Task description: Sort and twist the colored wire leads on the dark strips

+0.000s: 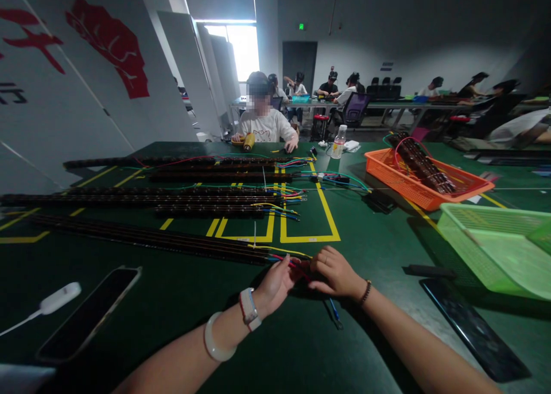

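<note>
My left hand and my right hand meet over the green table, fingers pinched together on the coloured wires at the end of a long black strip. Red, blue and yellow leads run from that strip into my fingers. A blue wire end lies on the table just below my right wrist. More black strips with wire tails lie in rows farther back, over yellow floor-style markings.
A phone and a white charger plug lie at the left. A second dark phone lies right, near a green basket. An orange basket holds strips. A person sits across the table; others work at far tables.
</note>
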{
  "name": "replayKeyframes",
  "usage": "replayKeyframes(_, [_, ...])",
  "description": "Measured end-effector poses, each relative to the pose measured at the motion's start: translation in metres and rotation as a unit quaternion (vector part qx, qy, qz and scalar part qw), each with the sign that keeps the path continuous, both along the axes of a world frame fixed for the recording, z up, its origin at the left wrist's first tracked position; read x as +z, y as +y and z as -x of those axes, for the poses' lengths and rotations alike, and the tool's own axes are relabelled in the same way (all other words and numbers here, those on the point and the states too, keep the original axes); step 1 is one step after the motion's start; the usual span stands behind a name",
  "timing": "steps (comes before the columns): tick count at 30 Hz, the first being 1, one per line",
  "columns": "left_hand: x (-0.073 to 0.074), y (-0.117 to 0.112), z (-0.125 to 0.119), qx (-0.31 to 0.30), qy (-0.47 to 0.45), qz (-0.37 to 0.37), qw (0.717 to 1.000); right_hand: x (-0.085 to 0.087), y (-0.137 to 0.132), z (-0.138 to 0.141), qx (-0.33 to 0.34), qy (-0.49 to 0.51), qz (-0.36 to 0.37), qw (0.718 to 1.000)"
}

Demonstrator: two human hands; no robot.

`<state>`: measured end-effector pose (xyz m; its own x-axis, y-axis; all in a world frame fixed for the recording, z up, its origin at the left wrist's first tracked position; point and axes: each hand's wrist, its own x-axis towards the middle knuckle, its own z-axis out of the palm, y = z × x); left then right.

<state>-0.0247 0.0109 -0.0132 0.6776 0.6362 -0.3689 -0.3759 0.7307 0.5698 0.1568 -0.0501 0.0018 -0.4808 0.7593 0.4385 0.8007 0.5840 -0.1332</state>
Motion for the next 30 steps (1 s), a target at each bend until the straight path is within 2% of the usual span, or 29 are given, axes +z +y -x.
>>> replayKeyframes(3, [-0.001,0.001,0.0,0.004,-0.005,0.01,1.0,0.0,-0.001,0.005,0.032,-0.07,-0.025,0.997])
replayKeyframes(7, [0.0,0.0,-0.001,-0.005,-0.014,0.01,1.0,-0.001,0.003,0.007,0.036,-0.116,-0.039,0.992])
replayKeyframes(12, [0.003,-0.001,-0.002,-0.011,-0.014,-0.011,1.0,-0.003,0.004,0.001,-0.028,-0.134,-0.039,0.99])
replayKeyframes(20, [0.007,-0.002,-0.001,-0.016,0.002,-0.028,0.999,-0.007,0.011,-0.004,-0.165,-0.075,0.004,0.984])
replayKeyframes(25, [0.005,-0.003,0.0,-0.002,0.0,-0.032,0.999,-0.009,0.011,0.001,-0.181,-0.089,0.035,0.979])
replayKeyframes(30, [0.007,-0.003,0.002,-0.008,0.014,-0.016,1.0,-0.014,0.01,0.004,-0.168,-0.11,0.072,0.977])
